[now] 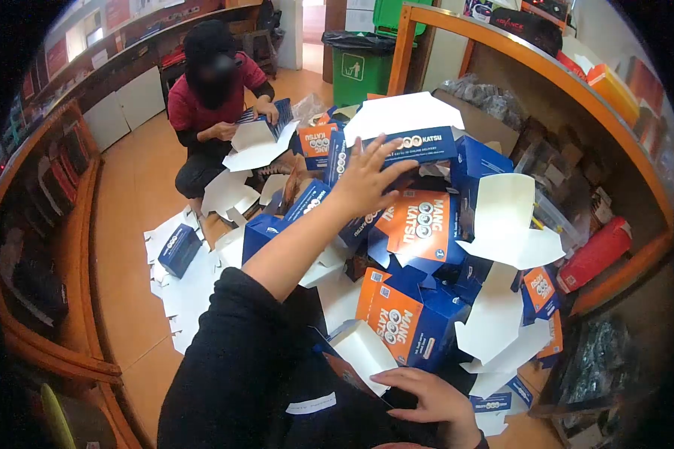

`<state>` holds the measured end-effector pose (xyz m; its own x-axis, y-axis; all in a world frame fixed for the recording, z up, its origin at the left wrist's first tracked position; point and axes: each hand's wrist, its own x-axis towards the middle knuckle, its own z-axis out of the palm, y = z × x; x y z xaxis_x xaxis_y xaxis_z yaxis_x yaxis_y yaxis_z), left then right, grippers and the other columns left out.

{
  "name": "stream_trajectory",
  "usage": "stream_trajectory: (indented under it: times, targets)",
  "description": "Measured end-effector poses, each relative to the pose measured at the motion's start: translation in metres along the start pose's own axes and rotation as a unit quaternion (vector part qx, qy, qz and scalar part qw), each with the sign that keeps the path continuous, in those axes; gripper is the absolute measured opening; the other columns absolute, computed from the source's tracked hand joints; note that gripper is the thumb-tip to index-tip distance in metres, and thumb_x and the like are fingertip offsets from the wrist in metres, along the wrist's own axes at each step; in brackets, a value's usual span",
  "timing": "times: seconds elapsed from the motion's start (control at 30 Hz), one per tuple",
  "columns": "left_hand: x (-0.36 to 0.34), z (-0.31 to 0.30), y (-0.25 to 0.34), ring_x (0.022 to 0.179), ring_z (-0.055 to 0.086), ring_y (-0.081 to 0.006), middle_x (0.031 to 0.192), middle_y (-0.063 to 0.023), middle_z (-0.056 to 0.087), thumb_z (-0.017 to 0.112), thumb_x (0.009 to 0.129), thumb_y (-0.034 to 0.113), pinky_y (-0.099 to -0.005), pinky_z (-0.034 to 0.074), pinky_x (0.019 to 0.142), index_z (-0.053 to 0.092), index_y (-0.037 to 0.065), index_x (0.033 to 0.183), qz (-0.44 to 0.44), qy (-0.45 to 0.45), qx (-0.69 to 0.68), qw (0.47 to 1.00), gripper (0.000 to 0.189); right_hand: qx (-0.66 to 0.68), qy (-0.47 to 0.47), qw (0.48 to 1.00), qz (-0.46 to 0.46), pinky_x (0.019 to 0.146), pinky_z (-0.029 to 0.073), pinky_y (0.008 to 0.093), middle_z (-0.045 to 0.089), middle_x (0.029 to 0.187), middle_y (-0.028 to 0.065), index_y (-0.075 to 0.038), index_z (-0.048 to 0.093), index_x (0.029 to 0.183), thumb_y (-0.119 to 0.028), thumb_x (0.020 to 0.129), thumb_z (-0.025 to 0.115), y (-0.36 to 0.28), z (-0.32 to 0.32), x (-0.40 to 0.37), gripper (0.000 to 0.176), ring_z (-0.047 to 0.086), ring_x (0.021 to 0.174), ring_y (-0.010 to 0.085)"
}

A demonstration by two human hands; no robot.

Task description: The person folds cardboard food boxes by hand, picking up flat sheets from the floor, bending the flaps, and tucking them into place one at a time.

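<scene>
My left hand (374, 173) reaches far out over the heap with its fingers spread. The fingertips overlap a blue takeaway box (438, 146) with a raised white flap. Close to my body, an open takeaway box (361, 350) shows its white inside and an orange outer side. My right hand (425, 396) is at its near corner, fingers over the rim and thumb below. Between my hands lie orange and blue printed boxes (389, 318), several with their lids up.
A person (210, 112) in a red top crouches at the far left, handling a box (266, 131). Flat white card sheets (181, 299) lie on the floor, with a small blue box (180, 251) on them. A wooden shelf frame (577, 86) borders the right; a green bin (359, 71) stands behind.
</scene>
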<state>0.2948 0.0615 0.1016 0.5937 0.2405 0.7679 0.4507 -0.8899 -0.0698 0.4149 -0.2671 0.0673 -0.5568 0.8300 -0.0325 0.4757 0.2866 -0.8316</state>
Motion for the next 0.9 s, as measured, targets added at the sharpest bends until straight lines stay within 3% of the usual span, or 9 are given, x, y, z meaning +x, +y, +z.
stream_trajectory:
  times: [0.23,0.47,0.53,0.63,0.67,0.7,0.73,0.8,0.9]
  targets:
    - [-0.055,-0.057,-0.005,0.126,0.026,-0.0386,0.133,-0.0158,0.029,0.07,0.065,0.025,-0.0514,0.018,0.103,0.047,0.022,0.122,-0.102,0.015,-0.038,0.994,0.062,0.021,0.024,0.997,0.074,0.076,0.049,0.0347,0.062,0.096,0.0167,-0.011,0.053,0.117,-0.016,0.083,0.058,0.018,0.036,0.018,0.035,0.061,0.085,0.0303]
    - [-0.162,-0.126,-0.016,0.125,0.027,-0.0379,0.133,-0.0194,0.029,0.068,0.07,0.025,-0.0465,0.021,0.102,0.054,0.012,0.114,-0.243,0.029,-0.064,0.968,0.048,0.032,0.376,0.921,0.092,0.062,0.047,0.0277,0.062,0.077,0.0118,0.005,0.058,0.099,-0.008,0.08,0.06,-0.011,-0.012,-0.021,0.023,0.058,0.067,0.0149]
    - [-0.198,-0.141,-0.023,0.124,0.028,-0.0378,0.133,-0.0202,0.029,0.067,0.07,0.023,-0.0457,0.022,0.102,0.054,0.011,0.113,-0.284,0.076,-0.06,0.954,0.046,0.066,0.6,0.794,-0.072,0.064,0.043,0.0241,0.058,0.089,0.006,-0.001,0.054,0.111,-0.01,0.085,0.054,0.012,-0.022,-0.049,0.027,0.054,0.075,0.0112]
    - [-0.257,-0.159,-0.028,0.124,0.028,-0.0379,0.132,-0.0205,0.03,0.067,0.07,0.021,-0.0471,0.021,0.102,0.054,0.011,0.112,-0.33,0.069,0.02,0.941,0.045,0.53,0.426,0.59,-0.435,0.089,0.042,0.0426,0.056,0.102,0.0185,0.005,0.051,0.108,-0.016,0.093,0.038,-0.03,-0.078,-0.055,0.029,0.052,0.099,0.0265]
    - [-0.276,-0.165,-0.027,0.124,0.028,-0.0379,0.131,-0.0204,0.031,0.067,0.07,0.021,-0.0483,0.021,0.102,0.053,0.011,0.112,-0.352,0.061,0.036,0.933,0.045,0.314,0.512,0.697,-0.391,0.09,0.041,0.0405,0.056,0.105,0.0185,0.006,0.051,0.109,-0.01,0.089,0.041,-0.025,-0.096,-0.05,0.028,0.052,0.1,0.0254]
    - [-0.294,-0.169,-0.024,0.124,0.028,-0.0379,0.131,-0.0202,0.031,0.066,0.07,0.021,-0.0495,0.02,0.102,0.053,0.011,0.112,-0.373,0.052,0.051,0.925,0.045,-0.03,0.639,0.732,-0.235,0.091,0.04,0.0383,0.056,0.108,0.0185,0.007,0.052,0.11,-0.004,0.086,0.044,-0.019,-0.114,-0.045,0.028,0.052,0.102,0.0243]
    - [-0.315,-0.17,-0.02,0.124,0.028,-0.0376,0.131,-0.0198,0.032,0.067,0.07,0.021,-0.0513,0.019,0.102,0.052,0.012,0.111,-0.402,0.033,0.058,0.913,0.045,-0.244,0.702,0.655,-0.138,0.092,0.039,0.0361,0.056,0.111,0.0185,0.009,0.053,0.111,0.002,0.082,0.047,-0.029,-0.128,-0.028,0.029,0.052,0.104,0.0232]
    - [-0.357,-0.166,-0.008,0.125,0.028,-0.0371,0.13,-0.0188,0.033,0.067,0.07,0.022,-0.0551,0.018,0.102,0.052,0.012,0.111,-0.459,-0.007,0.067,0.886,0.045,-0.331,0.624,0.698,-0.113,0.097,0.035,0.0363,0.058,0.111,0.0158,0.004,0.056,0.11,0.008,0.073,0.049,-0.038,-0.154,0.0,0.038,0.05,0.11,0.027]
    - [-0.415,-0.154,0.02,0.124,0.029,-0.0347,0.129,-0.0146,0.035,0.066,0.069,0.022,-0.0617,0.015,0.1,0.051,0.014,0.11,-0.489,-0.126,0.056,0.861,0.044,-0.463,0.59,0.661,0.015,0.096,0.035,0.0381,0.057,0.113,0.013,-0.005,0.06,0.109,0.003,0.078,0.049,-0.018,-0.18,0.02,0.034,0.05,0.109,0.0289]
